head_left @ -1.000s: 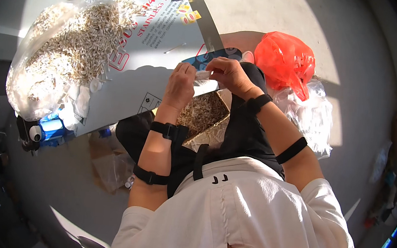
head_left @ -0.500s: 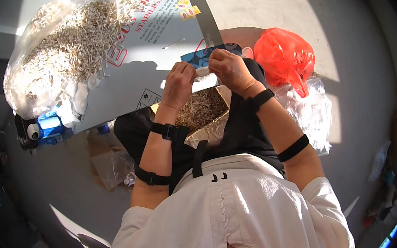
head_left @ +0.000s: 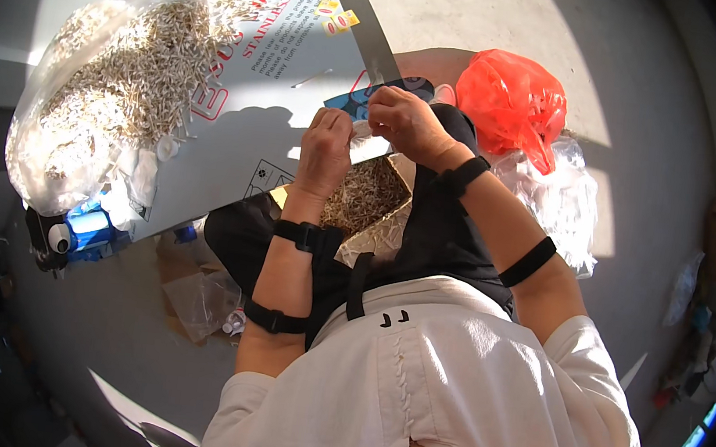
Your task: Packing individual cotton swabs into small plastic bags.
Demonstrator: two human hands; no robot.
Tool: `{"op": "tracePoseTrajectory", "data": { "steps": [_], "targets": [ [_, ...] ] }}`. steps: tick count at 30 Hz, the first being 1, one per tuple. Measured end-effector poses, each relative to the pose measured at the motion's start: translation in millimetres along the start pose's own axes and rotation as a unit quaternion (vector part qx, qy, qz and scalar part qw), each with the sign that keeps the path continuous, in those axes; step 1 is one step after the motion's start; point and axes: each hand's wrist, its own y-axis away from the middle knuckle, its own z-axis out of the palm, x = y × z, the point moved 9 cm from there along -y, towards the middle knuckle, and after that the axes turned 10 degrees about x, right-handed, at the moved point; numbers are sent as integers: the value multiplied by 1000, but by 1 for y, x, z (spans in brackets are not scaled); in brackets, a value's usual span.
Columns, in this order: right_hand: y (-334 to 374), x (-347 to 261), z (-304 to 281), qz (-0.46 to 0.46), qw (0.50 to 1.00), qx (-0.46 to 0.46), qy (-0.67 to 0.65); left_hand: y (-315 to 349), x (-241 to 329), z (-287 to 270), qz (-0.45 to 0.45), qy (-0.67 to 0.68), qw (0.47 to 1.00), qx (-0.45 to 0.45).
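My left hand [head_left: 326, 149] and my right hand [head_left: 409, 123] are close together above a box, fingers pinched. A small whitish, see-through piece that looks like a little plastic bag [head_left: 363, 130] spans the gap between my fingertips, partly hidden by them. Below, an open cardboard box [head_left: 385, 234] sits between my legs, with many short, thin, pale sticks [head_left: 363, 196] inside. On the table at the left, a large clear plastic bag [head_left: 24, 128] lies open, and a heap of similar whitish sticks [head_left: 142, 62] spills out of it.
The table [head_left: 235, 143] has a grey printed sheet over it. Small yellow packets [head_left: 340, 22] lie at its far edge. A blue bottle [head_left: 89, 228] is at its near left corner. Right of my knee are a red plastic bag [head_left: 509, 99] and clear plastic bags [head_left: 559, 207].
Both hands have shifted only slightly, with the right fingertips a little further left. The small see-through piece stays between them, and everything else looks the same.
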Motion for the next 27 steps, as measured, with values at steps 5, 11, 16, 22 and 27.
{"op": "tracePoseTrajectory", "data": {
  "steps": [5,11,16,22,27],
  "targets": [
    [5,-3,11,35,995,-41,85,6,-1,4,26,-48,998,13],
    [7,11,6,119,992,-26,-24,10,-18,4,-54,21,998,5],
    [12,16,0,114,990,37,-80,10,-23,4,-74,66,995,-7],
    [34,45,13,331,903,57,-267,20,-36,7,-168,156,973,10],
    [45,52,26,378,864,89,-320,39,-62,18,-317,306,895,70]
  ]
}}
